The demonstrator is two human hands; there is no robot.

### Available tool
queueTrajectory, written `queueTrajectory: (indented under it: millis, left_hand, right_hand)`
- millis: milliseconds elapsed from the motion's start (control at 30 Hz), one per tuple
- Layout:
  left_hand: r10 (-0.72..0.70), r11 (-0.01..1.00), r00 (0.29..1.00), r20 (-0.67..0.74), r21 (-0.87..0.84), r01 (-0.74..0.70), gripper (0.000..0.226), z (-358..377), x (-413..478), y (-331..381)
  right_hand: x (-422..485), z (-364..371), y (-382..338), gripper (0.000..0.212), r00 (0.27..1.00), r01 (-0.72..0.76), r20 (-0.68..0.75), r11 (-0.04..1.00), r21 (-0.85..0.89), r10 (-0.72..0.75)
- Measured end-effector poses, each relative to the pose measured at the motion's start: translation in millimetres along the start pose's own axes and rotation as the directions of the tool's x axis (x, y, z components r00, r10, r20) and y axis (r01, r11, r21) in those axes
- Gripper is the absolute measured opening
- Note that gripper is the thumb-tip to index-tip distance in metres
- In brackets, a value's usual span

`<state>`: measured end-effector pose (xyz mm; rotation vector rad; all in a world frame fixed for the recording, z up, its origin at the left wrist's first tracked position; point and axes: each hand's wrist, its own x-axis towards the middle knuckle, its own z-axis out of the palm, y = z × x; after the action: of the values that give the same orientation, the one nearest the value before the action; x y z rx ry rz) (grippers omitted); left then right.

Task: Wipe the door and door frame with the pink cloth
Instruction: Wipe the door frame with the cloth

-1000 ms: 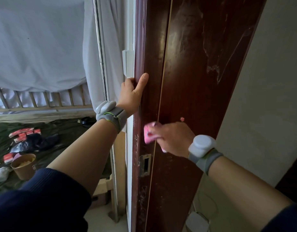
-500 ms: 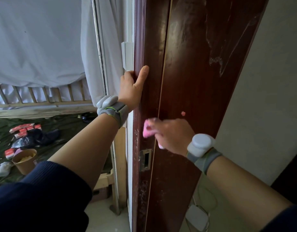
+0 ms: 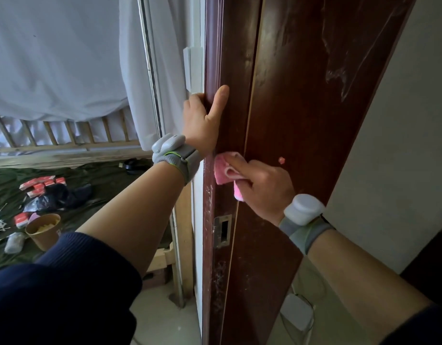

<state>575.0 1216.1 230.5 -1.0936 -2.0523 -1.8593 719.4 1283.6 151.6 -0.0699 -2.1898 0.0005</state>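
Head view, single frame.

- Your left hand (image 3: 202, 120) grips the door frame (image 3: 236, 58). The thumb lies straight up its dark red-brown face, and the fingers curl round the outer edge and out of sight.
- Your right hand (image 3: 262, 188) holds the pink cloth (image 3: 221, 170). The cloth is bunched under curled fingers, and the index finger is stretched forward, pressing it flat against the wood.
- The cloth is on the frame face, just below your left wrist and above the metal strike plate (image 3: 222, 231). It is clear of the plate.
- A wide panel (image 3: 302, 108) of the same wood lies right of the thin pale seam. You cannot tell from here whether it is the door leaf or frame lining.
- The panel carries whitish smears (image 3: 339, 73) high up and a small pink spot (image 3: 281, 160) just beyond your right knuckles.
- Pale scuffs (image 3: 218, 272) show on the frame below the strike plate.
- Both wrists wear grey bands with a white puck, left (image 3: 172, 150) and right (image 3: 303, 212). The dark blue sleeves are pushed up the forearms.

Surroundings:
- A white wall box (image 3: 192, 68) sits just left of the frame, above your left hand.
- Further left, a white sheet (image 3: 65, 58) hangs over a wooden slatted rail (image 3: 65, 138).
- The floor there has a dark green covering (image 3: 103, 175). On it stand a brown paper cup (image 3: 43, 230), some red-and-white packs (image 3: 40, 184) and a black bag (image 3: 58, 195).
- A plain wall (image 3: 401, 145) lies to the right.
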Motion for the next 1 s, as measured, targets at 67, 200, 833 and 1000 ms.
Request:
queueTrajectory:
  millis: [67, 200, 833, 1000]
  left_hand:
    - [0.003, 1.000, 1.000, -0.012, 0.000, -0.003, 0.080, 1, -1, 0]
    - [0.001, 1.000, 1.000, 0.001, 0.019, -0.001, 0.072, 1, 0, -2]
    - [0.010, 1.000, 0.999, -0.049, 0.007, -0.009, 0.047, 6, 1, -6]
    - [-0.014, 1.000, 0.997, -0.074, -0.002, 0.014, 0.039, 7, 0, -5]
  right_hand:
    - [1, 12, -2, 0.044, 0.998, -0.055, -0.010, 0.998, 0.002, 0.055]
    - [-44, 33, 2, 0.052, 0.942, 0.041, 0.333, 0.999, -0.011, -0.035]
    - [-21, 1, -6, 0.047, 0.842, 0.079, 0.536, 0.997, -0.015, -0.059]
    - [-4, -7, 4, 0.045, 1.000, -0.025, 0.008, 0.982, -0.185, 0.027]
